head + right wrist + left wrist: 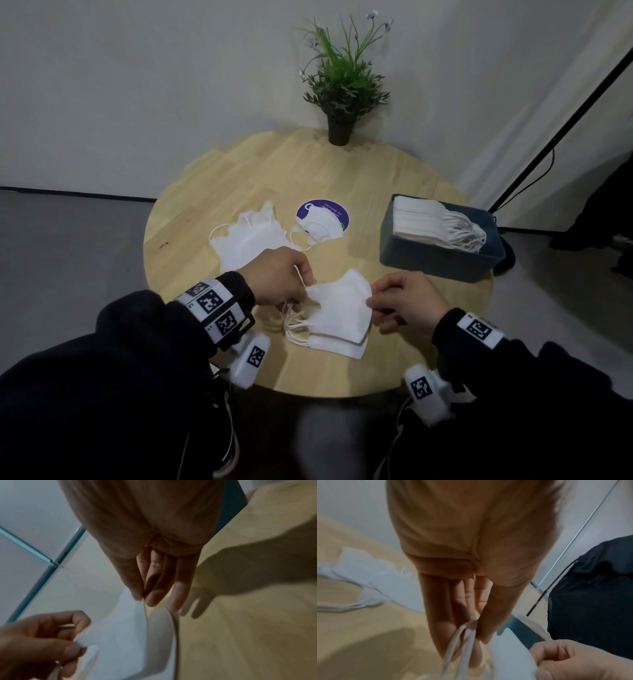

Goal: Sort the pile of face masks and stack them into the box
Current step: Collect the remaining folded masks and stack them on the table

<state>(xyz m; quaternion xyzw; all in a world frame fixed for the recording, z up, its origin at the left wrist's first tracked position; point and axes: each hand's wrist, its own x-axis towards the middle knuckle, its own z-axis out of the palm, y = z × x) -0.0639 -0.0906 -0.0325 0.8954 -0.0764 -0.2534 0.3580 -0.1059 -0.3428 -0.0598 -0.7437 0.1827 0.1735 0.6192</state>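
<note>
A white folded face mask (339,305) is stretched between both hands above a small stack of masks (337,344) near the table's front edge. My left hand (284,279) pinches the mask's left end and its ear loops (464,635). My right hand (404,303) pinches the right edge of the mask (126,628) between thumb and fingers. A loose pile of white masks (251,238) lies at the left centre, and one more mask (320,224) rests on a purple round sticker. The grey-blue box (435,258) at the right holds a stack of masks (428,221).
A potted green plant (342,99) stands at the table's far edge. The round wooden table (376,178) fills the middle of the view. A black stand pole (561,126) and its base lean at the right, behind the box.
</note>
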